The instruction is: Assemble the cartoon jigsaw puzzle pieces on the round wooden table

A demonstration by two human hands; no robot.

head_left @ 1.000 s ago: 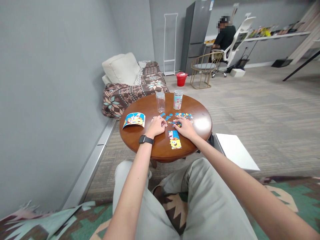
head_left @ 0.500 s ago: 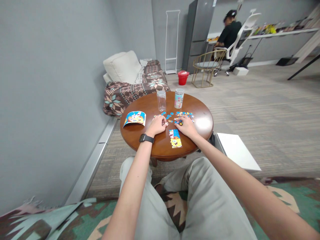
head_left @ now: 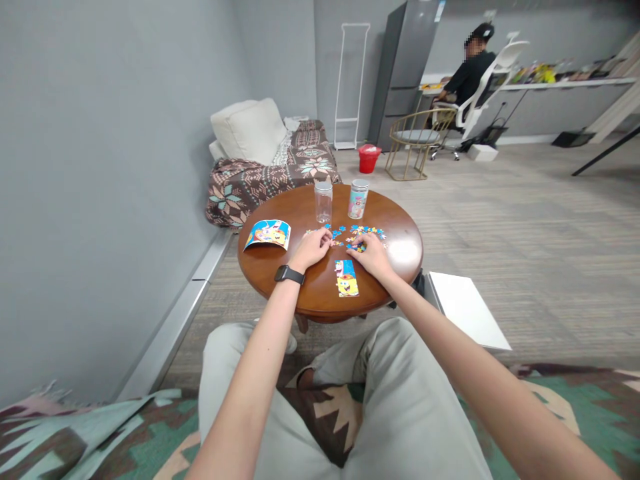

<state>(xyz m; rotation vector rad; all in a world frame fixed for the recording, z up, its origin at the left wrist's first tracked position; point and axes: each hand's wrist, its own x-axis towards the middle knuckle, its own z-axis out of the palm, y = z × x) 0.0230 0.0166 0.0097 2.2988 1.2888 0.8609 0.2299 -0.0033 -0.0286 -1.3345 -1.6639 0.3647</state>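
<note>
Loose jigsaw puzzle pieces [head_left: 368, 230] lie scattered on the round brown table, mostly blue with some yellow and pale ones. My left hand [head_left: 313, 247], wearing a black watch, rests at the left of the scatter. Its fingers are curled together, and whatever they pinch is too small to make out. Over the pieces on the right is my right hand [head_left: 371, 253], thumb and forefinger apart with pieces beneath them. Nearer me lies a joined strip of puzzle [head_left: 347, 279] with a yellow cartoon face. A curved picture sheet [head_left: 269, 233] stands at the left.
Behind the pieces stand a clear jar [head_left: 323, 203] with a silver lid and a printed can [head_left: 358, 200]. The table's rim [head_left: 327, 311] is close to my knees. A white box [head_left: 467, 308] is on the floor to the right. A person [head_left: 470, 77] sits far back.
The view has shifted slightly. My left hand has drawn back a little from a pale piece near its fingertips. My right hand stays over the pieces, its fingers shifting slightly.
</note>
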